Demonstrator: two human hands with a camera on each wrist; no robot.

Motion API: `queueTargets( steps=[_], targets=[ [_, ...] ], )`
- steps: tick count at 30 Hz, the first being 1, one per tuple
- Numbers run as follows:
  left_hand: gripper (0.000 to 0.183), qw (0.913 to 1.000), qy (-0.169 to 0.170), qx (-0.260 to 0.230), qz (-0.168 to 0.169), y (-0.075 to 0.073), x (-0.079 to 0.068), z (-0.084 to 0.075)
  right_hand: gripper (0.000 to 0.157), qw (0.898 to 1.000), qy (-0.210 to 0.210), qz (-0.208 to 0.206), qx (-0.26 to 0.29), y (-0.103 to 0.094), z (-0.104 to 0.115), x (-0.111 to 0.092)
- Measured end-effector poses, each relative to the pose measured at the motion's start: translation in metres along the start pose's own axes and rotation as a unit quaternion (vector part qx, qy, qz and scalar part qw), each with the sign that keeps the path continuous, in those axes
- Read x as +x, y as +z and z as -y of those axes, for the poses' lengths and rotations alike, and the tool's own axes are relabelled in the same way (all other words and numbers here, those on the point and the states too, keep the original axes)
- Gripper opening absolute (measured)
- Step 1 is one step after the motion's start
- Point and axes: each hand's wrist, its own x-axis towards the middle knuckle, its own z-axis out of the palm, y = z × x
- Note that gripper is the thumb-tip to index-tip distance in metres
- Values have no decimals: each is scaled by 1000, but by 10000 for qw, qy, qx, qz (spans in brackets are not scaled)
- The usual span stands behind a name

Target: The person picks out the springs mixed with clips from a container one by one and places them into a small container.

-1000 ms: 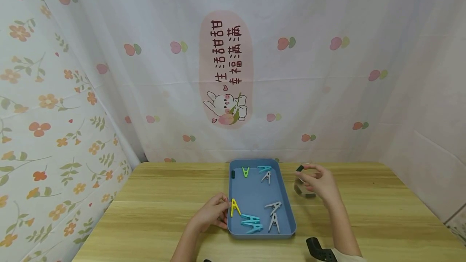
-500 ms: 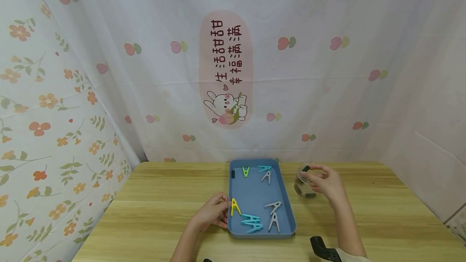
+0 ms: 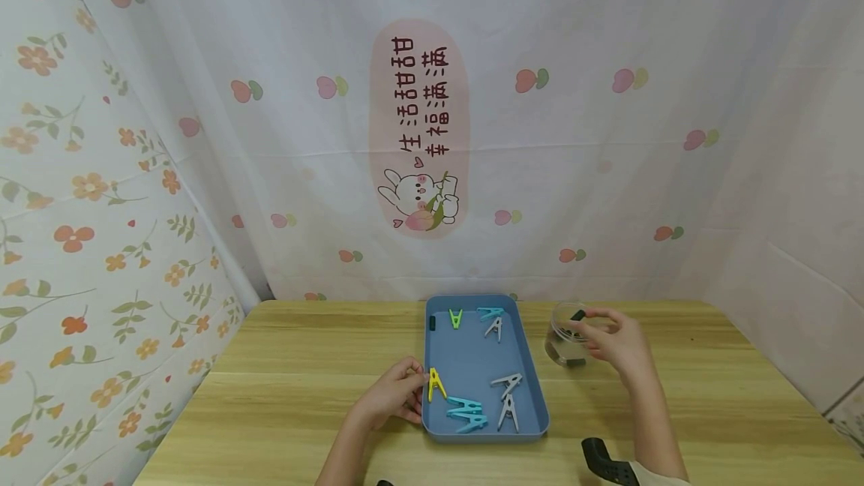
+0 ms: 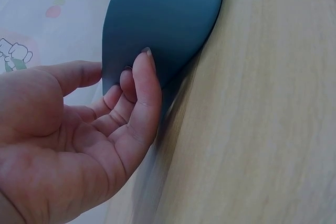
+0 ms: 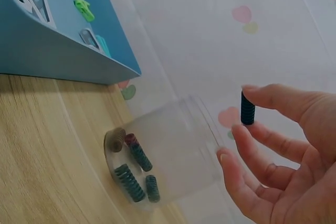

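Observation:
My right hand (image 3: pixel 617 340) pinches a dark green coil spring (image 5: pixel 248 108) between thumb and fingertips, right over the mouth of a clear round jar (image 3: pixel 559 347). Inside the jar lie several coil springs (image 5: pixel 129 182), mostly dark green, one brownish. One fingertip of that hand is right at the jar's rim. My left hand (image 4: pixel 100 124) holds the near left wall of a blue tray (image 3: pixel 482 437), thumb at the rim and curled fingers against the outside. Close to its thumb, a yellow clothes peg (image 3: pixel 434 385) leans inside the tray.
Also in the tray are turquoise pegs (image 3: pixel 466 415), grey pegs (image 3: pixel 508 412), a light green peg (image 3: pixel 455 319) and a dark green spring (image 3: pixel 432 323). The wooden table (image 3: pixel 304 351) ends at a patterned curtain (image 3: pixel 607 171) behind.
My right hand has moved to the right with the spring, from the jar's left side to over its mouth. The left hand and the tray have stayed put.

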Motion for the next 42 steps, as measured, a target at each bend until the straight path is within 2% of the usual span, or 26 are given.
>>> queueTargets(
  steps=[10, 25, 42],
  targets=[
    [12, 10000, -33, 5, -32, 0, 0, 0, 68, 9998, 113, -41, -174, -4, -3, -1],
    [13, 10000, -14, 8, -52, 0, -2, 0, 65, 9990, 352, -180, -214, -4, -10, 3],
    [12, 10000, 10, -32, -51, 1, 0, -1, 62, 9981, 317, -340, -415, 2, -19, 9]
  ],
)
